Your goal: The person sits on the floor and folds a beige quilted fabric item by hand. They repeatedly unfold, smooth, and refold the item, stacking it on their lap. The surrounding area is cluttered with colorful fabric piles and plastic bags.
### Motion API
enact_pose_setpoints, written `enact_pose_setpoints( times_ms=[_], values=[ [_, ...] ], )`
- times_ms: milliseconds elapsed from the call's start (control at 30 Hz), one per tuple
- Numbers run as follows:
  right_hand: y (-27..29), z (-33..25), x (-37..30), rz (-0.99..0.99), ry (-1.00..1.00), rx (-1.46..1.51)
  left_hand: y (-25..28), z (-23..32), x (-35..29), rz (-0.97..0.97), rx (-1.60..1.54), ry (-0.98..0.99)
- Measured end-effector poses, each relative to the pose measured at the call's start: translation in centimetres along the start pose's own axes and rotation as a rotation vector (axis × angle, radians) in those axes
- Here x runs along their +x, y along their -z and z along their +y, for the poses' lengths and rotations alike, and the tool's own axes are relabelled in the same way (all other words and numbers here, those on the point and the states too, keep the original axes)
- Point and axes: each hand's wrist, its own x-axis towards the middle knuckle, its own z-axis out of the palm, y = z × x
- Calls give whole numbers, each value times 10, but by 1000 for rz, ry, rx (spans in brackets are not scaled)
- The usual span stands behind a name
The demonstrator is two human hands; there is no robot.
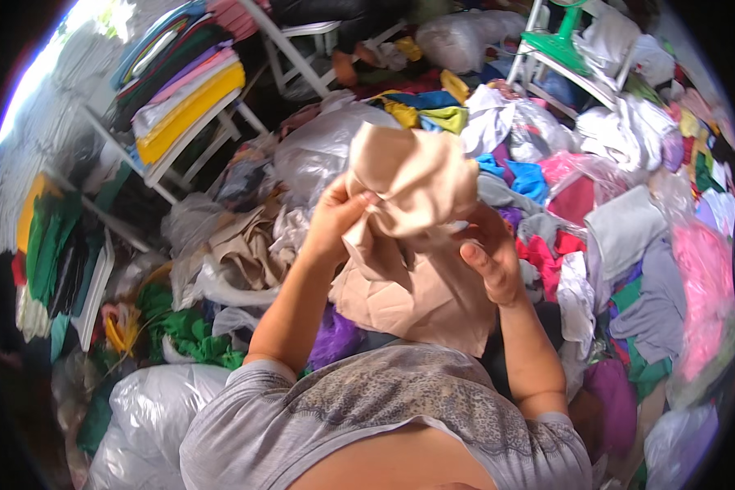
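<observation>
A piece of beige fabric point(412, 175) is held up in front of my chest, crumpled and folded over itself. My left hand point(339, 219) pinches its left side, thumb on top of the cloth. At the cloth's right edge is my right hand point(496, 257), with its thumb stretched away from the fabric and its fingers apart; the fingertips are blurred and partly hidden by the cloth. More beige fabric point(420, 309) lies spread across my lap, just below the raised piece.
Heaps of mixed cloth surround me. Folded fabrics point(189, 98) are stacked on a white chair at upper left. A green stand point(559, 49) sits on a white seat at upper right. Full plastic bags point(159, 420) lie at lower left, and grey cloth point(629, 229) at right.
</observation>
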Motion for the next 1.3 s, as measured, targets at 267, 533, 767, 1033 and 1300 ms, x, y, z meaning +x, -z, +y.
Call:
enact_pose_setpoints(
  times_ms=[267, 533, 767, 1033, 1300],
  values=[
    [9, -17, 9, 244, -52, 146, -58, -52, -19, -148, 5, 304],
    [38, -24, 16, 461, -52, -74, -59, -64, 24, -158, 189, 277],
    [77, -47, 54, 434, 224, 84, -79, -7, 115, -507, 215, -34],
    [81, -57, 60, 400, 191, 77, -114, 26, 134, -675, 324, 94],
    [95, -53, 63, 462, 196, -184, -95, 3, 141, -529, 283, 94]
  ],
)
